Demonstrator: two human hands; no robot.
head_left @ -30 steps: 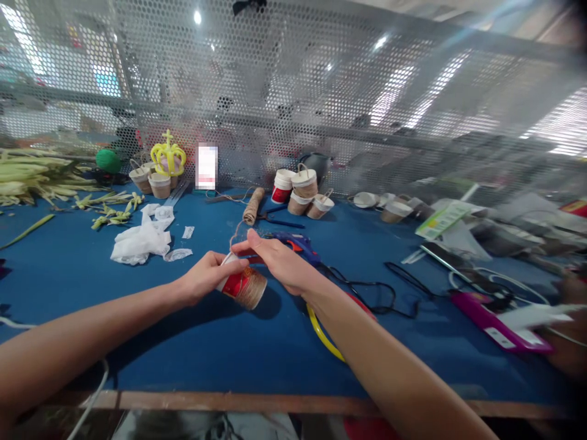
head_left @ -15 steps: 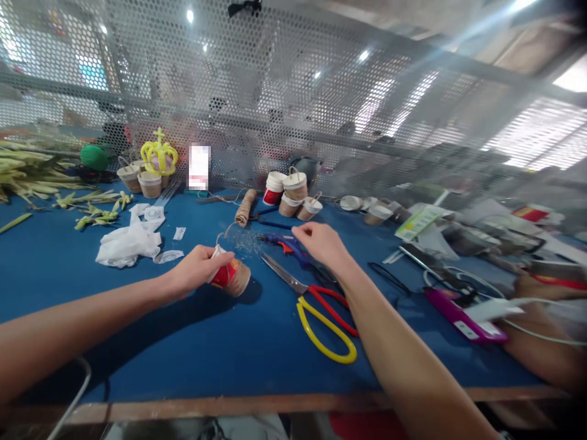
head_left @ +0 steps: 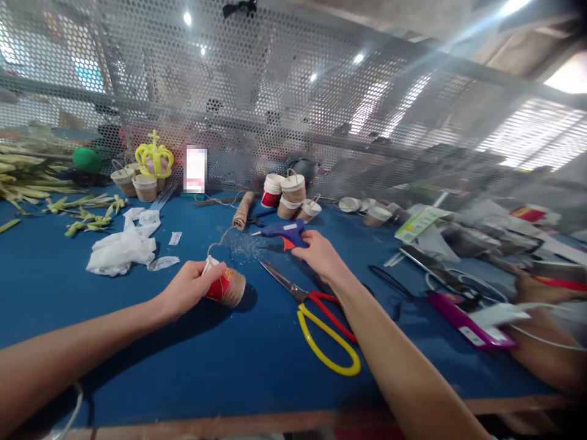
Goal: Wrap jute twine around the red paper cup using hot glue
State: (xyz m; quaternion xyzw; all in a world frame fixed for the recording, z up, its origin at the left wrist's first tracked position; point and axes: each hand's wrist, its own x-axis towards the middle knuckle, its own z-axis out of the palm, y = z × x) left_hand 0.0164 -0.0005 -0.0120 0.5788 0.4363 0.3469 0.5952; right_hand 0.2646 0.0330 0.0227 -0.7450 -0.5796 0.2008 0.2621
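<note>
My left hand [head_left: 186, 286] grips a small red-and-white paper cup [head_left: 225, 286] by its rim, tilted on its side above the table. Brown twine wraps its lower part, and a strand runs from it to a roll of twine [head_left: 243, 211]. My right hand [head_left: 318, 252] is closed round the handle of a blue hot glue gun [head_left: 282, 230] with an orange trigger; its nozzle points left. Wispy glue strands [head_left: 247, 245] lie on the table between the two hands. Large scissors [head_left: 300, 294] with one red and one yellow handle lie partly open below the glue gun.
Behind stand several twine-wrapped cups [head_left: 290, 206], backed by a perforated metal screen [head_left: 257, 91]. White crumpled plastic [head_left: 121, 252], a yellow crown [head_left: 155, 162] and dry plant stalks [head_left: 27, 180] are on the left. To the right are a purple power strip [head_left: 468, 321], cables and another person's arm [head_left: 545, 342].
My right hand has taken hold of the glue gun and raised it from the table. The cup in my left hand has shifted slightly left and down in view.
</note>
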